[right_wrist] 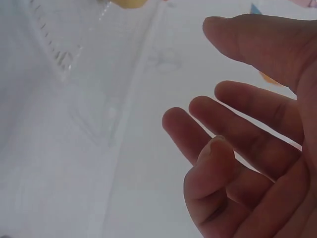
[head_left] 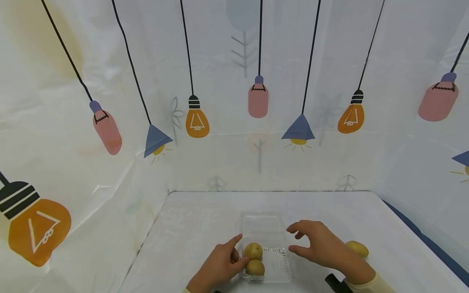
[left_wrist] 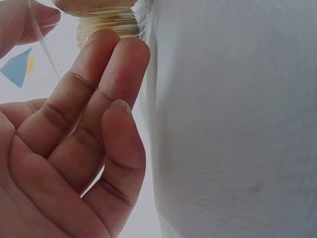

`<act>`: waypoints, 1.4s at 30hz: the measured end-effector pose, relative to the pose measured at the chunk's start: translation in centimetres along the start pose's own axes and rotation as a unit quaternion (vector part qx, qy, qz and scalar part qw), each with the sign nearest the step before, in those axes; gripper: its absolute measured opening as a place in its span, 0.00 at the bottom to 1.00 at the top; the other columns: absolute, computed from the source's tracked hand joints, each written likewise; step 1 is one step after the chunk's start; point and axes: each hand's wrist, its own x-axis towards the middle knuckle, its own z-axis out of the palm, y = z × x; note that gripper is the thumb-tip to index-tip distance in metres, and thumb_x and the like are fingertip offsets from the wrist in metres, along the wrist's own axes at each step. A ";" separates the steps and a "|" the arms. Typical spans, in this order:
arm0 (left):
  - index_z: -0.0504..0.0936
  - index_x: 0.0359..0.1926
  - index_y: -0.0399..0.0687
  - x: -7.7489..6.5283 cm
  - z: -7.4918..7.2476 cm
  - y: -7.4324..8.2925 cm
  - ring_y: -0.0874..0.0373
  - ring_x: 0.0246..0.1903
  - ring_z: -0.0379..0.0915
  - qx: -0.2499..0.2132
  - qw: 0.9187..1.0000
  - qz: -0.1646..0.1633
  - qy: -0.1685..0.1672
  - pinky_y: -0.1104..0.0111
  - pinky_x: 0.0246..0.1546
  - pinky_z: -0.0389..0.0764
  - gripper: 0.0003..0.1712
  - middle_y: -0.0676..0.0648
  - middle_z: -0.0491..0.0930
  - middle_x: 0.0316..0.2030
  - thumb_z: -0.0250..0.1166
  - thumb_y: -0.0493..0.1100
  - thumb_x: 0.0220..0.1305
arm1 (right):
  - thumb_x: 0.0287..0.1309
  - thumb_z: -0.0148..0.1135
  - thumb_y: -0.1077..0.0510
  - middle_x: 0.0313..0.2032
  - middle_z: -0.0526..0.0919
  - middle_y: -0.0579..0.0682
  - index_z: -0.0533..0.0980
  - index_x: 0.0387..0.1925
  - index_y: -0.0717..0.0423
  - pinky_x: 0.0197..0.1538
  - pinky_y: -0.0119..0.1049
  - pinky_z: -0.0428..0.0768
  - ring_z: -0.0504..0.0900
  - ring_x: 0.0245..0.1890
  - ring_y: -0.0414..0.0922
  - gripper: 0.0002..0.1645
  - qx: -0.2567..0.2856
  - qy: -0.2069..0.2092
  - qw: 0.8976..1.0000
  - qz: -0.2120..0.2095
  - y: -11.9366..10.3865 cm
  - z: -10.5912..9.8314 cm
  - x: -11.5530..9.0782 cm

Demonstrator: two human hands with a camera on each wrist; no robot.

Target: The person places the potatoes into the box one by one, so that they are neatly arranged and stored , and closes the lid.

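Note:
A clear plastic clamshell box (head_left: 276, 268) stands on the table, its lid (head_left: 259, 224) folded back at the far side. Two potatoes, a farther one (head_left: 253, 251) and a nearer one (head_left: 255, 267), lie in its left half. My left hand (head_left: 221, 260) is at the box's left side, index finger stretched along the edge and thumb by the potatoes. In the left wrist view its fingertips (left_wrist: 131, 54) meet the ribbed side wall. My right hand (head_left: 315, 244) hovers right of the box, fingers loosely bent and holding nothing. A third potato (head_left: 357, 248) lies beyond my right wrist.
The white-covered table (head_left: 201, 211) reaches back to a hanging cloth (head_left: 227, 162) printed with lamps and bulbs. More of that cloth hangs along both sides. A black strap (head_left: 337, 283) shows at my right wrist.

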 end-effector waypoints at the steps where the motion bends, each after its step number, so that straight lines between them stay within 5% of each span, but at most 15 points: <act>1: 0.66 0.77 0.34 0.0 0.0 -0.1 0.70 0.22 0.73 0.001 1.000 -0.001 0.000 0.73 0.26 0.78 0.45 0.64 0.79 0.26 0.70 0.57 0.72 | 0.60 0.78 0.42 0.48 0.85 0.34 0.83 0.54 0.42 0.46 0.41 0.85 0.85 0.42 0.34 0.23 0.001 0.007 1.000 0.006 0.2 -0.1 -0.4; 11: 0.67 0.77 0.34 0.0 0.0 -0.2 0.71 0.22 0.72 0.004 1.000 -0.001 0.002 0.73 0.26 0.78 0.44 0.65 0.78 0.26 0.70 0.56 0.72 | 0.56 0.81 0.40 0.49 0.87 0.37 0.84 0.52 0.41 0.35 0.34 0.82 0.86 0.40 0.34 0.24 0.025 0.058 0.995 0.074 2.6 -0.2 -3.8; 21: 0.66 0.77 0.36 0.0 0.1 -0.2 0.71 0.22 0.73 -0.004 1.000 -0.003 -0.002 0.73 0.27 0.79 0.44 0.64 0.79 0.26 0.69 0.57 0.72 | 0.50 0.83 0.38 0.47 0.88 0.38 0.85 0.52 0.40 0.44 0.40 0.85 0.86 0.40 0.36 0.28 0.003 0.044 0.979 0.200 4.3 0.0 -5.8; 29: 0.66 0.78 0.37 0.1 0.1 -0.2 0.70 0.23 0.73 -0.002 1.000 -0.013 -0.002 0.72 0.27 0.79 0.45 0.64 0.79 0.27 0.70 0.58 0.72 | 0.49 0.85 0.39 0.45 0.88 0.36 0.84 0.49 0.37 0.48 0.43 0.84 0.85 0.39 0.32 0.26 -0.007 0.114 0.978 0.177 5.8 0.0 -6.8; 35: 0.66 0.78 0.37 0.1 -0.1 -0.3 0.70 0.23 0.73 0.010 1.000 -0.014 -0.004 0.73 0.27 0.78 0.45 0.64 0.79 0.27 0.69 0.58 0.72 | 0.53 0.81 0.35 0.49 0.88 0.41 0.84 0.55 0.43 0.49 0.46 0.84 0.85 0.44 0.38 0.31 0.014 0.080 0.970 0.230 6.6 -0.3 -7.3; 42: 0.65 0.78 0.38 0.2 -0.1 -0.3 0.70 0.23 0.73 0.004 1.000 -0.012 -0.007 0.72 0.27 0.78 0.45 0.63 0.79 0.27 0.69 0.59 0.72 | 0.55 0.77 0.30 0.52 0.87 0.51 0.81 0.62 0.51 0.53 0.60 0.81 0.85 0.50 0.51 0.41 0.022 0.053 0.957 0.284 7.7 -1.3 -8.0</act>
